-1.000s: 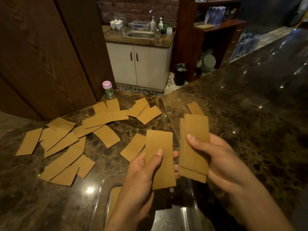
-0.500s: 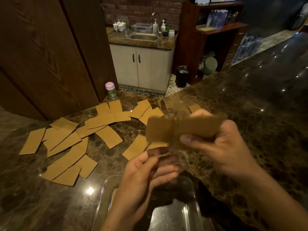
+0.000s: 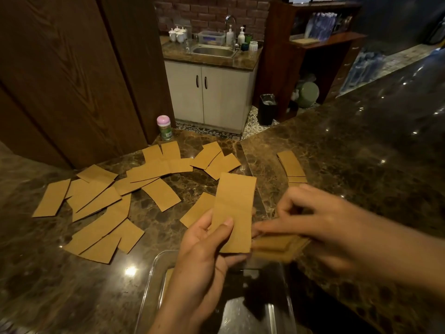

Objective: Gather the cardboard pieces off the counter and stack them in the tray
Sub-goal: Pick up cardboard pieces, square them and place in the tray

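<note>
Many cardboard pieces (image 3: 101, 196) on counter (image 3: 337, 165) | sink (image 3: 212, 51) behind | left fingers (image 3: 225, 227) pinch piece (image 3: 234, 208) | right fingers (image 3: 267, 229) clamp stack (image 3: 277, 244)

Kitchen or bar, marble counter (image 3: 361, 153), sink (image 3: 213, 51), cabinet (image 3: 209, 95), brick wall (image 3: 204, 10)

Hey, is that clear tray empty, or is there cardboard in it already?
Not empty: one cardboard piece shows inside the tray at its left wall. The left hand hides much of the rest.
</note>
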`<act>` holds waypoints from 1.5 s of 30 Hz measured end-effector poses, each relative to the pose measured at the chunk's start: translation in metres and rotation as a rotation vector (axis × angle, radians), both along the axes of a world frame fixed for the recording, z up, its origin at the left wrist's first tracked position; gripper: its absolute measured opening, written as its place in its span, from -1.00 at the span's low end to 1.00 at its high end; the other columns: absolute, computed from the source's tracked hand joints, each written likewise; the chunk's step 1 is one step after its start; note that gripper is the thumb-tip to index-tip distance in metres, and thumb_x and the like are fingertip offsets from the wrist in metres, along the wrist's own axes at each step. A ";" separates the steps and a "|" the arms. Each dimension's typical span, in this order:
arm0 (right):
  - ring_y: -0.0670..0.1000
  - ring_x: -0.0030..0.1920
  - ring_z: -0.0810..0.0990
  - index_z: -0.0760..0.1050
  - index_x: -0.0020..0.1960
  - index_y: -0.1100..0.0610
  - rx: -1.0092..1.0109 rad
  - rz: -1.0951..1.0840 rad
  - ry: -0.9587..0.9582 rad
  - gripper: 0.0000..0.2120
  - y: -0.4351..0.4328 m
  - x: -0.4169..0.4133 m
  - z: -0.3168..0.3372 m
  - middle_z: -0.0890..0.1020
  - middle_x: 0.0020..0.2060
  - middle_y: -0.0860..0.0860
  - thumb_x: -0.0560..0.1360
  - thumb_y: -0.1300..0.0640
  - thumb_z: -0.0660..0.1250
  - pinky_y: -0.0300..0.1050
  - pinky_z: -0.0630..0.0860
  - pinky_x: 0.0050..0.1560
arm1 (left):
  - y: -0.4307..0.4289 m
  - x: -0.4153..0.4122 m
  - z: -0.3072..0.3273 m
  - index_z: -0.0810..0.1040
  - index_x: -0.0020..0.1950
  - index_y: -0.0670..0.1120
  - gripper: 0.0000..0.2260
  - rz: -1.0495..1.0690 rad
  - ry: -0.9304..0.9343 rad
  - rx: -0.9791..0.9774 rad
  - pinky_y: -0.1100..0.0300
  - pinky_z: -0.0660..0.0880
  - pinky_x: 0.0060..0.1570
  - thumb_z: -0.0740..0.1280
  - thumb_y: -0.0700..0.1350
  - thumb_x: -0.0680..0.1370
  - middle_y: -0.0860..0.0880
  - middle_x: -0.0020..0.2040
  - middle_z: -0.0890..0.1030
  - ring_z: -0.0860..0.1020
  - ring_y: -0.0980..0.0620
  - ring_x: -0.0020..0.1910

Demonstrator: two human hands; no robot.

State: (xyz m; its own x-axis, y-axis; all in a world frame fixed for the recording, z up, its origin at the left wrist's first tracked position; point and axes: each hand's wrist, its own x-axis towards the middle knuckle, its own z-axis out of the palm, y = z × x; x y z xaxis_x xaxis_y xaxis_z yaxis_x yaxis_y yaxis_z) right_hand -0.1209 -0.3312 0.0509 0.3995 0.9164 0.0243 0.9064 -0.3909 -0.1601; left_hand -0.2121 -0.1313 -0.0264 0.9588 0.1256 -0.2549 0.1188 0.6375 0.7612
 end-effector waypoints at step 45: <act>0.02 0.65 -0.39 0.34 0.16 -0.08 0.221 -0.072 0.130 -0.40 0.042 -0.026 -0.046 -0.31 0.67 0.00 0.36 -0.41 0.47 0.15 -0.22 0.60 | -0.011 0.003 0.016 0.63 0.32 0.08 -0.62 0.013 0.098 -0.086 -0.15 0.48 0.29 0.20 0.16 0.60 -0.13 0.25 0.69 0.66 -0.15 0.22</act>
State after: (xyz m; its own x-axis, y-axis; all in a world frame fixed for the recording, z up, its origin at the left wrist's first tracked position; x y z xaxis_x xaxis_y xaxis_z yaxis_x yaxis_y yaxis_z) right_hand -0.1467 -0.2894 0.0052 0.4767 0.8635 0.1646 0.8436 -0.3966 -0.3620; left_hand -0.2089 -0.1423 -0.0108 0.9273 0.1117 -0.3573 0.1808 0.7020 0.6888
